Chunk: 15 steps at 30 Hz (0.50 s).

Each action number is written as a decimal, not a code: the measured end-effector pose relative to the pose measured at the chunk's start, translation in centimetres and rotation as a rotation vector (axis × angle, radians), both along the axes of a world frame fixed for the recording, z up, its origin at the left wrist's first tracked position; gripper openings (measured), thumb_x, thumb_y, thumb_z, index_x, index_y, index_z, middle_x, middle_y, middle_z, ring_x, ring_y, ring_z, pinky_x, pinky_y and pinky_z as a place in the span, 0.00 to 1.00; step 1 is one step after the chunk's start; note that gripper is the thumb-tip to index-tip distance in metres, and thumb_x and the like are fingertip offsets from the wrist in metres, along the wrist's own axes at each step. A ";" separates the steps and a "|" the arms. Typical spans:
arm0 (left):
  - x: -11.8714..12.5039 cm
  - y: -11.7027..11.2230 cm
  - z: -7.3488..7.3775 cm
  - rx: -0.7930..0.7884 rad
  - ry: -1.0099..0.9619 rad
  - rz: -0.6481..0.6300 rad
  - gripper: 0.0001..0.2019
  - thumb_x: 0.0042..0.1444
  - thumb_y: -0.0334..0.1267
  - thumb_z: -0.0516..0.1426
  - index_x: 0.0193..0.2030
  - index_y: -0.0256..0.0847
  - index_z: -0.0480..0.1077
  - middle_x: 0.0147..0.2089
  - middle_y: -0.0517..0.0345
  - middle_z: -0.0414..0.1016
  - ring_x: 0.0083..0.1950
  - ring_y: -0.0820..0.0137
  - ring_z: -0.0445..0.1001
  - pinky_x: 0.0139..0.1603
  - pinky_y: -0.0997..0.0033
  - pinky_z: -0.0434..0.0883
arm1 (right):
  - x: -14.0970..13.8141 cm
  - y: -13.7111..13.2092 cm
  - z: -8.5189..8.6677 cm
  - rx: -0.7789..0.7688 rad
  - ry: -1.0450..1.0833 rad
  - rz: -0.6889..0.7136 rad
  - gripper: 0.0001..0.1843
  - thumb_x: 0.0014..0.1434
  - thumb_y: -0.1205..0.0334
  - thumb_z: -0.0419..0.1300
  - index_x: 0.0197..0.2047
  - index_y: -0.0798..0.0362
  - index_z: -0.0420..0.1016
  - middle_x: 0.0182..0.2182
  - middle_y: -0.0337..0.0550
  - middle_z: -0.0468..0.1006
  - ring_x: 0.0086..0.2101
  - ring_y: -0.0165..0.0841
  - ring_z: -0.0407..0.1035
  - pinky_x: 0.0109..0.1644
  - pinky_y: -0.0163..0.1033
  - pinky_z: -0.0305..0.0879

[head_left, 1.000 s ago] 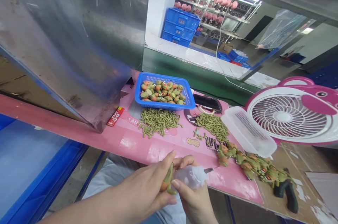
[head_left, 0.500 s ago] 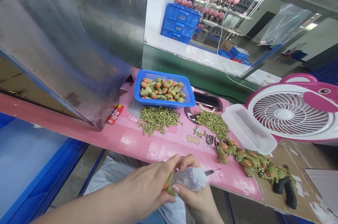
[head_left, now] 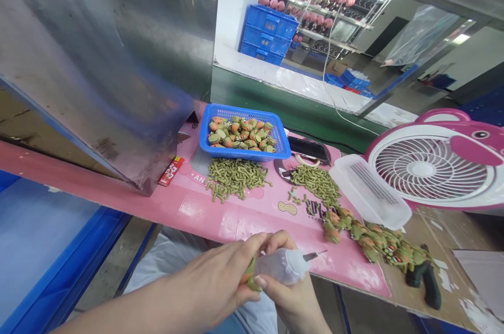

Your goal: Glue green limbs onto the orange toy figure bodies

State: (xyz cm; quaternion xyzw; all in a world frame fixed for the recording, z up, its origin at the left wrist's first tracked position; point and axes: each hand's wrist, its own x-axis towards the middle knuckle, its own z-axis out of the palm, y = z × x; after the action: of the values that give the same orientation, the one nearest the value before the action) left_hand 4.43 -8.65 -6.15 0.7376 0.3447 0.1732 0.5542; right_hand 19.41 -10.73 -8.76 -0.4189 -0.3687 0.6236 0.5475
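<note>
Almost nothing has moved since the earlier frame: my right hand (head_left: pixel 296 297) still grips a cloudy, needle-tipped plastic bottle (head_left: pixel 281 267), my left hand (head_left: pixel 226 271) a small green-and-orange figure (head_left: pixel 248 274), before the glossy pink table's (head_left: pixel 205 215) near edge, neither released.

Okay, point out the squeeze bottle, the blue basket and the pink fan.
Squeeze bottle (head_left: pixel 279 266): head view, middle of its translucent body.
Blue basket (head_left: pixel 244 155): head view, its near side.
Pink fan (head_left: pixel 422 168): head view, hub of its grille.
</note>
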 end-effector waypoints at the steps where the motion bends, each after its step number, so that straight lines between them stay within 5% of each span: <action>1: -0.1 0.0 -0.2 0.002 -0.026 0.014 0.31 0.52 0.27 0.53 0.62 0.48 0.49 0.58 0.47 0.64 0.56 0.56 0.65 0.53 0.56 0.62 | 0.0 0.0 0.0 0.003 0.006 -0.006 0.18 0.38 0.59 0.69 0.28 0.50 0.64 0.27 0.36 0.71 0.29 0.29 0.64 0.32 0.32 0.60; 5: -0.6 -0.3 -1.7 0.175 -0.285 0.100 0.32 0.54 0.30 0.53 0.63 0.55 0.46 0.50 0.51 0.70 0.48 0.59 0.70 0.48 0.60 0.65 | 0.4 0.3 -0.4 -0.055 0.051 -0.113 0.18 0.39 0.59 0.69 0.30 0.49 0.63 0.30 0.37 0.75 0.33 0.33 0.69 0.38 0.38 0.64; 9: -1.2 -0.8 -2.7 0.254 -0.541 0.151 0.29 0.57 0.34 0.51 0.63 0.55 0.46 0.35 0.55 0.69 0.34 0.66 0.69 0.39 0.66 0.67 | 1.2 0.4 -1.3 -0.105 -0.008 -0.261 0.18 0.42 0.58 0.68 0.31 0.49 0.62 0.22 0.33 0.72 0.24 0.30 0.68 0.31 0.36 0.64; 12: -1.3 -1.0 -2.6 0.085 -0.693 0.242 0.26 0.57 0.40 0.52 0.61 0.56 0.51 0.37 0.54 0.69 0.33 0.69 0.66 0.37 0.69 0.65 | 1.7 0.2 -1.8 -0.105 -0.024 -0.248 0.19 0.42 0.54 0.67 0.33 0.49 0.63 0.22 0.33 0.70 0.24 0.29 0.65 0.29 0.33 0.62; 15: -1.1 -1.0 -2.3 -0.263 -0.881 0.370 0.22 0.55 0.47 0.53 0.57 0.56 0.58 0.32 0.57 0.70 0.27 0.76 0.60 0.27 0.78 0.59 | 2.1 -0.4 -2.2 -0.178 -0.049 -0.218 0.21 0.40 0.52 0.67 0.35 0.50 0.65 0.28 0.37 0.72 0.30 0.31 0.67 0.35 0.35 0.63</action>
State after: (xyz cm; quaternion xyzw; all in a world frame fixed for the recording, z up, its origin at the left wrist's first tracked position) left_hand 3.29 -9.69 -8.50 0.4443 0.2218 0.5190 0.6957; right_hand 21.46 -11.12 -10.94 -0.5185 -0.2773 0.5802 0.5636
